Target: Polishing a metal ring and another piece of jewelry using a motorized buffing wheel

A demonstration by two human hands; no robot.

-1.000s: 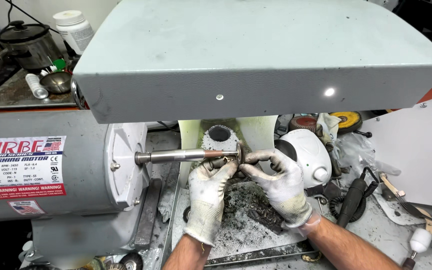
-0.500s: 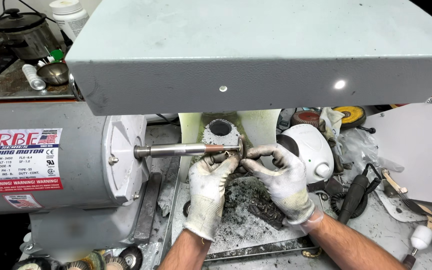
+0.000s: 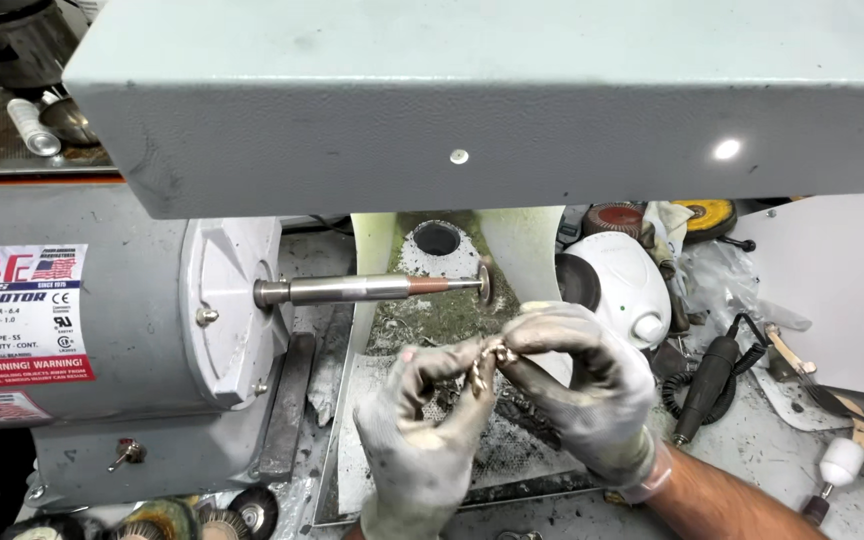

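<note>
both gloved hands have dropped away from the spindle (image 3: 372,289) since earlier; left hand (image 3: 427,440) and right hand (image 3: 582,395) pinch a small metal piece (image 3: 487,362) between fingertips below it, held close, seemingly for inspection.

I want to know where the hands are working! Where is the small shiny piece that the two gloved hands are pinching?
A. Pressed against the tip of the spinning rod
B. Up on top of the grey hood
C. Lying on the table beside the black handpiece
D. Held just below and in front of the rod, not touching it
D: the left hand and right hand pinch the small metal piece together under the rod, clear of it.
</note>
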